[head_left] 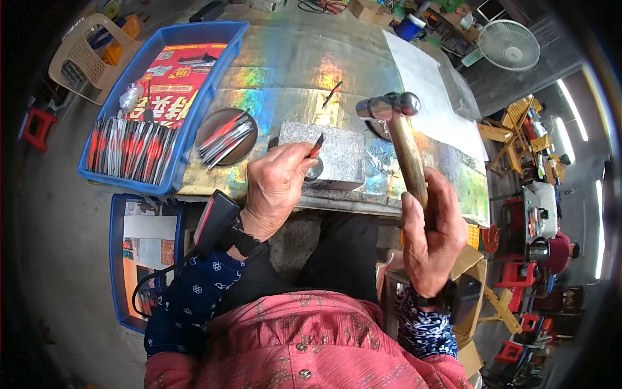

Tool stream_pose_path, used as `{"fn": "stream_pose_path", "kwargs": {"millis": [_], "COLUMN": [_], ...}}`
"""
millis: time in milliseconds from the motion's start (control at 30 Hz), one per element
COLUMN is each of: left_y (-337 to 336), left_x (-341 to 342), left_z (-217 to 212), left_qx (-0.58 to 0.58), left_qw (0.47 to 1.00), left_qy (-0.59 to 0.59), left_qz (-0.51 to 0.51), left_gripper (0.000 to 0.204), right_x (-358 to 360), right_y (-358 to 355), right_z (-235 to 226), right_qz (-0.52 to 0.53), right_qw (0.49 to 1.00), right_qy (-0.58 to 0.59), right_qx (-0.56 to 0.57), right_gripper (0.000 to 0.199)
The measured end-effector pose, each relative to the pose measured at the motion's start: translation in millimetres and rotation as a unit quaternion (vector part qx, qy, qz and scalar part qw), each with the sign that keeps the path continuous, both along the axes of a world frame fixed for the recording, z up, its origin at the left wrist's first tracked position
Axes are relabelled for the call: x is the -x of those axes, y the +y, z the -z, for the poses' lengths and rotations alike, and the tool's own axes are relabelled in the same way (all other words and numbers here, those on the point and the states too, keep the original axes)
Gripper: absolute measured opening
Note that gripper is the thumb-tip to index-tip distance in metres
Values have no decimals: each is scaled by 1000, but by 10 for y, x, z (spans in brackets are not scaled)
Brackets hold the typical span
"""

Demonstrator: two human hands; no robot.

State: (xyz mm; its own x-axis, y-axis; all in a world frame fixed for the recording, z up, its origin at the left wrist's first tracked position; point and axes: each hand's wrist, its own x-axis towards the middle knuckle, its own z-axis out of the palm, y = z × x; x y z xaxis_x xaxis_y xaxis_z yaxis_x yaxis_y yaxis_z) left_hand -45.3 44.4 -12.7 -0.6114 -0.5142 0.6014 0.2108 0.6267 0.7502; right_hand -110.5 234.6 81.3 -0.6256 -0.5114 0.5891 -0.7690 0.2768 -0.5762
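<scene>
Both hands are busy: a thin, pointed black-and-red piece (pixel 317 146) is pinched in the left hand (pixel 277 183), and a hammer with a shiny metal head and brown wooden handle (pixel 406 146) is gripped in the right hand (pixel 435 249).

The little piece is held over a speckled grey stone block (pixel 340 146) at the near side of a shiny table (pixel 278 84); whether the block is touched cannot be told. The hammer's head is held up to the right of the block. Small silver bits (pixel 382 159) are scattered under it. To the left, more thin pieces (pixel 227 139) are heaped on a round dark plate (pixel 250 148). Farther left, many red, black and silver pieces (pixel 133 149) are lined up inside a blue plastic tray (pixel 126 184).
</scene>
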Motion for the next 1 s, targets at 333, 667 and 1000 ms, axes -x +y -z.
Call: {"fn": "stream_pose_path", "kwargs": {"millis": [333,667,1000], "left_y": [9,5,2], "left_x": [-10,-26,-15], "left_z": [-4,-8,15], "left_qx": [21,39,28], "left_qw": [1000,999,1000], "left_qy": [-12,-9,-8], "left_qz": [-3,-15,-7], "left_gripper": [16,17,18], "right_x": [-265,-162,-107], "right_y": [83,-20,-43], "right_z": [-522,-504,-437], "right_qz": [-43,-71,-37], "right_qw": [986,991,986], "right_qy": [23,9,138], "right_qx": [159,-115,-89], "right_gripper": [13,31,31]}}
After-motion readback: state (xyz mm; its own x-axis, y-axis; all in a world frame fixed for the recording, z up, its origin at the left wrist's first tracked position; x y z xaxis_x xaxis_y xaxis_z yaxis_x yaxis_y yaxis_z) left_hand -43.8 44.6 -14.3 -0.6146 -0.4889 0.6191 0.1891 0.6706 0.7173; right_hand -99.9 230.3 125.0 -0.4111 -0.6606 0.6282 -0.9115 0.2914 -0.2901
